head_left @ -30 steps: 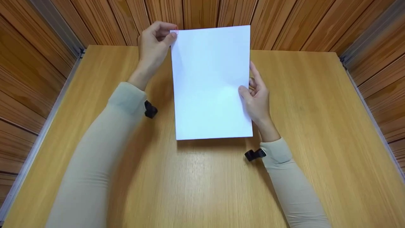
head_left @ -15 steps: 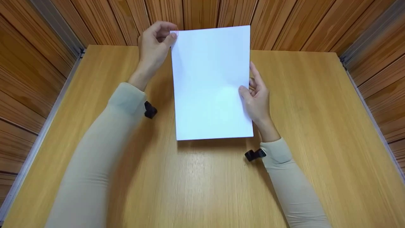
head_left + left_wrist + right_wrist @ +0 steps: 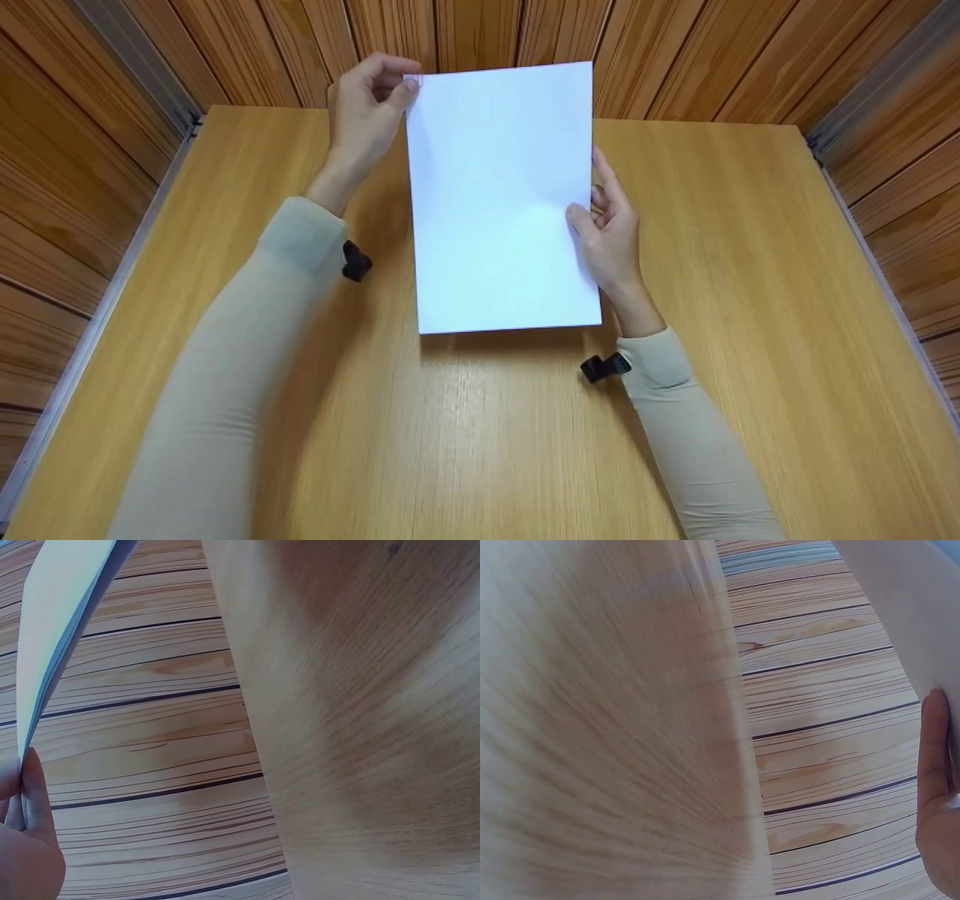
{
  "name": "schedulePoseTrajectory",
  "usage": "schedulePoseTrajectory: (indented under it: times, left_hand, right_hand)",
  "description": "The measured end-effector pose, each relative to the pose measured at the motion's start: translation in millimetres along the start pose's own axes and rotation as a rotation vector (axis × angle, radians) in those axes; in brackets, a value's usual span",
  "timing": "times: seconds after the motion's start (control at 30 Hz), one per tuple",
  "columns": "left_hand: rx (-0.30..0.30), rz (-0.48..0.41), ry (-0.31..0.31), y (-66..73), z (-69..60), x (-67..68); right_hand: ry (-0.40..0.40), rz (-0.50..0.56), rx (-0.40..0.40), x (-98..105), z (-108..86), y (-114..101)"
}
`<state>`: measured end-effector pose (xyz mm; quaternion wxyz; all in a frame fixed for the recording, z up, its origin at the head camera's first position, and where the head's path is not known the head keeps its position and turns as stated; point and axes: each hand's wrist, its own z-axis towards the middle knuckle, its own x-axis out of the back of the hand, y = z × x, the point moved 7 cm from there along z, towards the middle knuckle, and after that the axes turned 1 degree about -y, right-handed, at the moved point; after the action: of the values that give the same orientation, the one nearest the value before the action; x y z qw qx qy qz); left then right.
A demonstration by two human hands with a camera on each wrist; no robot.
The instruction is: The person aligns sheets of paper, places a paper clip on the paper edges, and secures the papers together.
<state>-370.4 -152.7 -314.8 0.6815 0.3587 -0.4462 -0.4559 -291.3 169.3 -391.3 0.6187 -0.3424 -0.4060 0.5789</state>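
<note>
A stack of white paper sheets [image 3: 502,195] is held up above the table in the head view, its blank face toward me. At its upper left corner is a thin pinkish loop that looks like a paper clip [image 3: 421,79]. My left hand [image 3: 365,105] pinches that corner and the clip, thumb in front. Several layered sheet edges [image 3: 56,671] show above the fingers in the left wrist view. My right hand [image 3: 611,236] grips the right edge of the stack, thumb on the front and fingers behind, partly hidden.
The wooden table [image 3: 465,450] lies beneath, with the stack's shadow on it. Plank walls [image 3: 480,34] stand behind and at both sides. Small black wrist cameras [image 3: 357,261] sit at the cuffs.
The pinkish clip sits slightly lower over the top edge than a second ago, with the left index fingertip lowered a little. The stack and right hand have hardly moved.
</note>
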Motion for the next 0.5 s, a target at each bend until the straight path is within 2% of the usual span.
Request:
schedulePoseTrajectory:
  times: [0.5]
  left_hand:
    - [0.018, -0.019, 0.004, -2.3, 0.7, 0.3]
  right_hand:
    - [0.0, 0.001, -0.011, -0.2, 0.1, 0.4]
